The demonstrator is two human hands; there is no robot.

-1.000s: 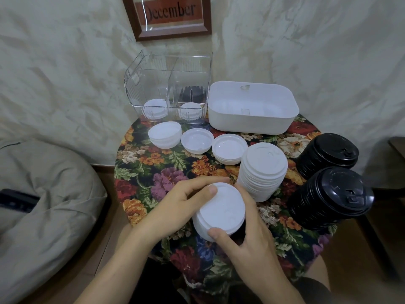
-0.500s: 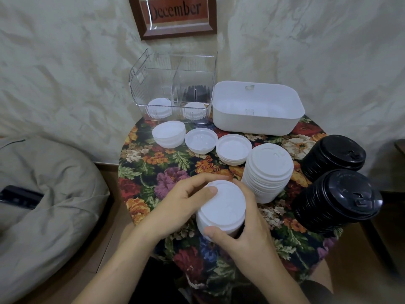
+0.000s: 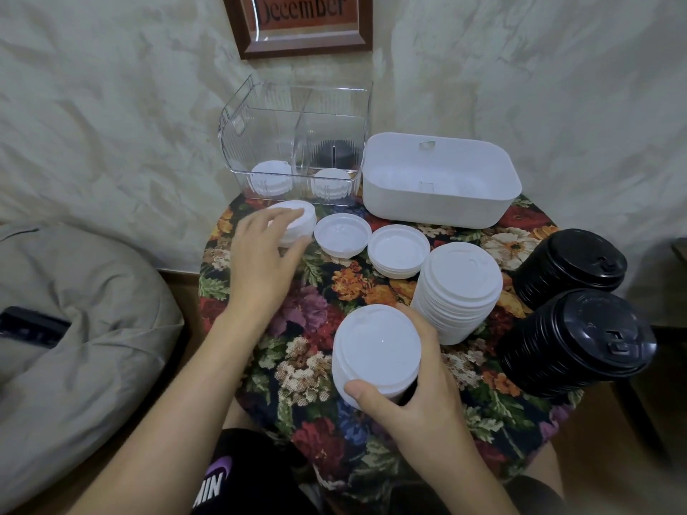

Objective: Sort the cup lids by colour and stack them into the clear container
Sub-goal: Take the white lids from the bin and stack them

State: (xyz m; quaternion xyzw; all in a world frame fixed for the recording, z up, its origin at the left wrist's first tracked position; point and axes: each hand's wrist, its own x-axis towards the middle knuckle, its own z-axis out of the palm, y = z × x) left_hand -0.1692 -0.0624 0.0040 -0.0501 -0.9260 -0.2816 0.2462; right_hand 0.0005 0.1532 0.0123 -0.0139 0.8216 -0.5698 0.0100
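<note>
Left hand (image 3: pixel 265 250) extended, fingers curved; right hand (image 3: pixel 416 397) (thumb nearest) gripping.

Person, seen from their own head. Left forearm (image 3: pixel 178 403) and right forearm (image 3: pixel 464 473) are bare right down to the bottom edge of the frame. Left hand (image 3: pixel 264 254) and right hand (image 3: pixel 416 399) are bare too. Right thumbnail (image 3: pixel 356 391) is short and plain.

Bottom centre-left: black shorts (image 3: pixel 252 459) in soft cloth. The print (image 3: pixel 213 485) on them is a purple curved shape over white block letters reading "MIN", partly hidden behind the left forearm. Just above the shorts is a strip of bare leg (image 3: pixel 238 414).

Lower right: more black cloth (image 3: pixel 535 494), same look.
</note>
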